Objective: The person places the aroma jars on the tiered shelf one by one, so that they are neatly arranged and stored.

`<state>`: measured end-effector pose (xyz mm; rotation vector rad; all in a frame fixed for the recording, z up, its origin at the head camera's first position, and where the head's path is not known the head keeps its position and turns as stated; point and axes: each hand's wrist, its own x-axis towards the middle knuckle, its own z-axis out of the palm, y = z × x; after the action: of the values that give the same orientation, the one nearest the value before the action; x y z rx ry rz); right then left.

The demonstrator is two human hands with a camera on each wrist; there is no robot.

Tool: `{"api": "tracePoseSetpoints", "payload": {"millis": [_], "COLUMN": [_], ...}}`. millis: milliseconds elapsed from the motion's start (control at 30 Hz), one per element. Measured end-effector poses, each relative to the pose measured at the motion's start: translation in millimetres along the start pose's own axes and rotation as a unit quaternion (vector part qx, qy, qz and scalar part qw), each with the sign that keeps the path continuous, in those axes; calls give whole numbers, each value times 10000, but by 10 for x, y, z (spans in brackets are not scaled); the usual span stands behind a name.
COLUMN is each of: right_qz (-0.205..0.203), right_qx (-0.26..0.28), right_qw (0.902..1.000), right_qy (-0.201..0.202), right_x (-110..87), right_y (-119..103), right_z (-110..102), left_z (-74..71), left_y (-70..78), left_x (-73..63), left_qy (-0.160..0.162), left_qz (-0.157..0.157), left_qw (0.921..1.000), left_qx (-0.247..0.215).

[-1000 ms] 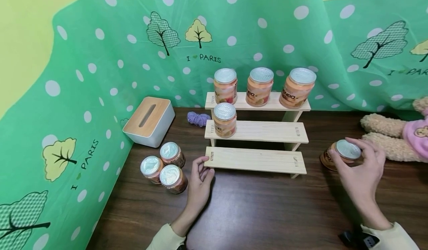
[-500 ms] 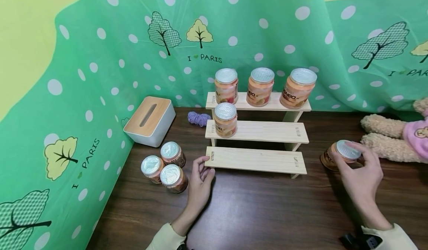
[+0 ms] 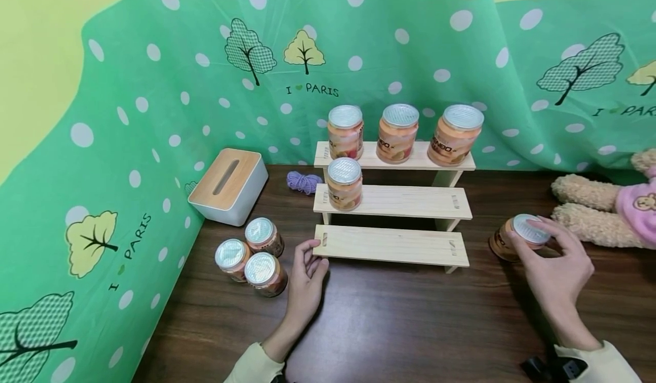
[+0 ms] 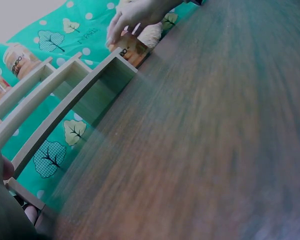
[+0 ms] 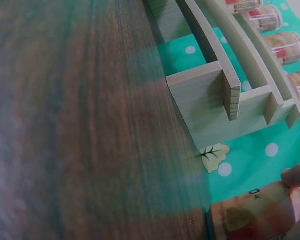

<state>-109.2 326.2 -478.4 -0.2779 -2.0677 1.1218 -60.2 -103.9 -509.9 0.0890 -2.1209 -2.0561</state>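
Note:
On the right of the head view, my right hand [image 3: 558, 263] grips a canned-fruit jar [image 3: 504, 241] from above, thumb on the near side and fingers at its silver lid. That jar [image 5: 255, 212] appears low in the right wrist view, with fingertips at its lid end. My left hand [image 3: 306, 283] holds the left end of the three-tier wooden shelf's lowest board [image 3: 389, 245]. In the left wrist view, its fingers show above and below the board's end. Three jars line the top tier, including a middle jar [image 3: 398, 135]. One jar [image 3: 344, 185] stands at the left of the second tier.
Three more jars stand grouped left of my left hand, the front one [image 3: 266, 275] closest. Behind them are a tissue box [image 3: 228, 186] and purple yarn [image 3: 303, 182]. A plush toy [image 3: 594, 209] lies beyond my right hand. A green printed cloth [image 3: 169, 115] hangs behind.
The fingers of my right hand have shifted slightly at the jar's lid, while the jar stays in about the same place. My left hand holds still at the shelf.

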Motion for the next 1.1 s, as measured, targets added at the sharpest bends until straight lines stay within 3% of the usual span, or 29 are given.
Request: {"api": "tracePoseSetpoints", "payload": {"millis": [267,400,667,1100], "right_qz": [-85,-315,-678,-918], "right_qx": [168,386,1046,1840], "right_qw": [9995,9982,9909,9778], "right_qy": [235,346,511,407], "right_x": [3,22,22,97], "right_y": [-55,-107,-550,-855], "right_z": [2,-3,-16,-32], "left_z": [-8,-7,-6,-3], "left_y": [8,11,5,-5], "left_x": [-14,-12,-9,-5], "left_qy": [14,-1,-13,-5], "left_qz": [10,18,55,202], "left_qw": [10000,10000,10000,9998], "left_qx": [-30,-30,-35,31]}}
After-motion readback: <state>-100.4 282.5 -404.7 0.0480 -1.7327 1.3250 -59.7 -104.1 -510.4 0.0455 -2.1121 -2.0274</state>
